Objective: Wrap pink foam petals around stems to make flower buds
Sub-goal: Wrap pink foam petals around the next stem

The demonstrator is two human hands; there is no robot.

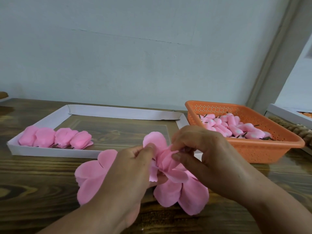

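Note:
My left hand (133, 168) and my right hand (200, 149) meet at the table's centre, both pinching a pink foam petal piece (162, 157) that folds around a core hidden between the fingers. More flat pink petal sheets (91, 176) lie spread on the table under and beside my hands. Several wrapped pink buds (55, 138) with short dark stems sit in a row inside the white cardboard tray (50, 152) at the left. An orange perforated basket (253, 149) at the right holds several small pink bud cores on dark stems (236, 129).
The work surface is a dark wood-grain table (33, 174) against a pale wall. A second white box (287, 114) and a brown rope-like object (298, 129) sit at the far right behind the basket.

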